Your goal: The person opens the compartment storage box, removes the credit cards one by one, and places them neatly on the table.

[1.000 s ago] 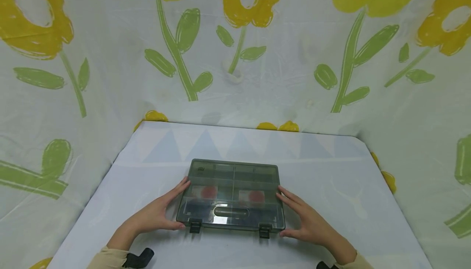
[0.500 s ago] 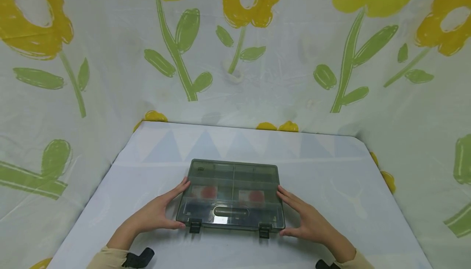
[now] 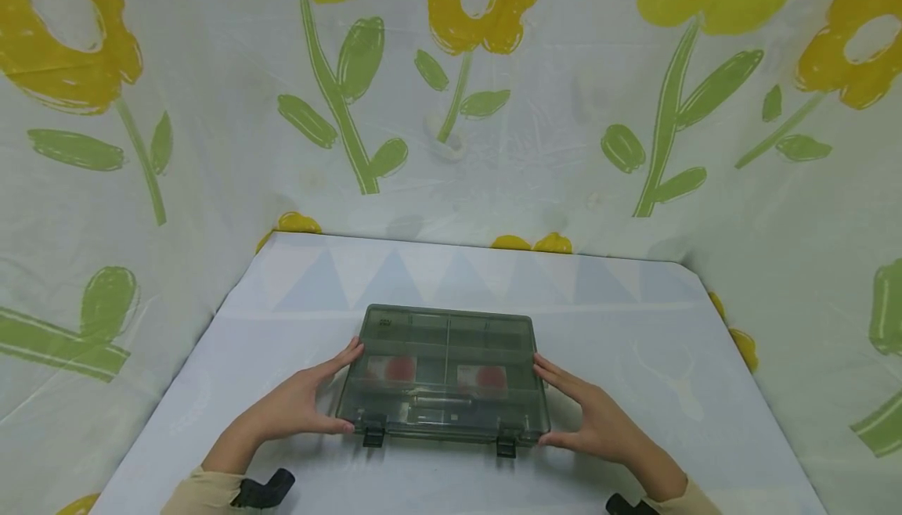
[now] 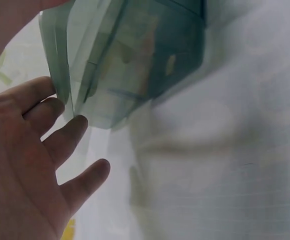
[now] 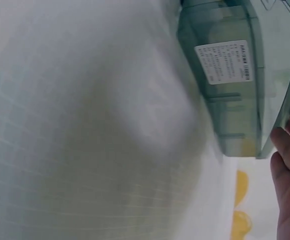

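A smoky green clear plastic storage box stands on the table, its lid (image 3: 416,335) tilted up slightly at the front. My left hand (image 3: 285,409) grips the lid's left side, thumb near the front corner and fingertips further back. On the opposite side my right hand (image 3: 606,421) holds the lid the same way. A wedge-shaped gap shows between lid and box base (image 5: 230,115) in the right wrist view, where a white printed label (image 5: 225,62) is on the base's side. Through the lid I see two pale cards with red circles, a left card (image 3: 392,369) and a right card (image 3: 482,378).
Two front latches, a left latch (image 3: 373,438) and a right latch (image 3: 506,446), hang down. The white table (image 3: 620,327) has pale blue triangles along its back. A flower-printed curtain (image 3: 535,124) surrounds it on the back and sides. Black straps (image 3: 264,491) sit at both wrists.
The lid's front has risen slightly in both hands, and the bright reflection on it has shifted. The box base has stayed in place.
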A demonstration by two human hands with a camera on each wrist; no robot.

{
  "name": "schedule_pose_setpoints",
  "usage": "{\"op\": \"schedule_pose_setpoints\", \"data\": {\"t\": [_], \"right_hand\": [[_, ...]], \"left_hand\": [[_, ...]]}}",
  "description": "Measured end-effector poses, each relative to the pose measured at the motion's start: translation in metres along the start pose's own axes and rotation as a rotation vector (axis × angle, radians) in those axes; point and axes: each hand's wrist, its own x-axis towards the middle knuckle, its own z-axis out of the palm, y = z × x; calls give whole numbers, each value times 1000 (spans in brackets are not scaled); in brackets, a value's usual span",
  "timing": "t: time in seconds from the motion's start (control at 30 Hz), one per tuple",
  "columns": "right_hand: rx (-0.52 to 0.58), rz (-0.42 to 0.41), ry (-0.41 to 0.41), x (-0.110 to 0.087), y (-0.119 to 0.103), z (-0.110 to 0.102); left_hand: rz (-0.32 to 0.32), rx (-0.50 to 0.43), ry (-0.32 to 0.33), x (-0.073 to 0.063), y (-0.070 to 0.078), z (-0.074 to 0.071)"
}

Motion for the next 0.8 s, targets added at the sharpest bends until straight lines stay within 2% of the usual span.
{"op": "schedule_pose_setpoints", "data": {"t": [0.17,0.4,0.57,0.8], "right_hand": [[16,23,8,3,-2,-7],[33,62,14,10,-8,-20],[47,49,44,15,-8,-29],[74,12,106,25,-11,-43]], "left_hand": [[-1,-18,-1,0,5,-7],[7,-26,34,1,6,-17],[18,-36,58,4,8,-23],[77,-49,99,7,13,-35]]}}
